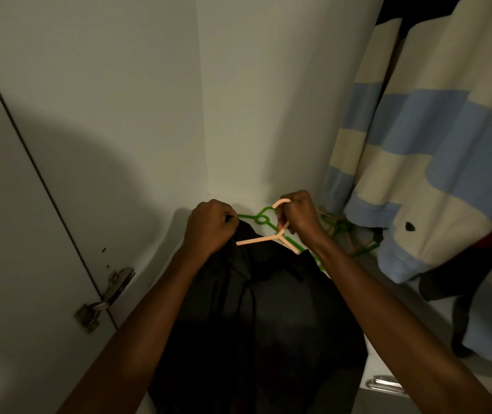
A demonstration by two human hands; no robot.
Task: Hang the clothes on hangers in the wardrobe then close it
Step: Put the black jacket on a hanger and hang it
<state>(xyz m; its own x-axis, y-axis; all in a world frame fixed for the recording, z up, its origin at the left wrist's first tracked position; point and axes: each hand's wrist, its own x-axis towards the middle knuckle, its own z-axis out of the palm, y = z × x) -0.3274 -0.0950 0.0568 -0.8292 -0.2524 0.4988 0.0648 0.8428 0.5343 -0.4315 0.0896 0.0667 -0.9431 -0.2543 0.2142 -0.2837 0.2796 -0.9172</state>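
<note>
A black garment [268, 318] hangs in front of me inside the open wardrobe. My left hand [210, 225] grips its upper edge by the collar. A peach plastic hanger [264, 238] lies across the top of the garment, one arm showing and the other tucked into the cloth. My right hand [300, 218] holds the hanger by its neck just under the hook. Both hands sit close together above the wardrobe floor.
Green hangers [264, 219] lie on the wardrobe floor behind my hands. A blue and cream striped garment [424, 150] hangs at the right, with dark clothes beside it. The white wardrobe door [44, 174] with a metal hinge [104, 297] stands at the left. A metal handle [383, 383] shows bottom right.
</note>
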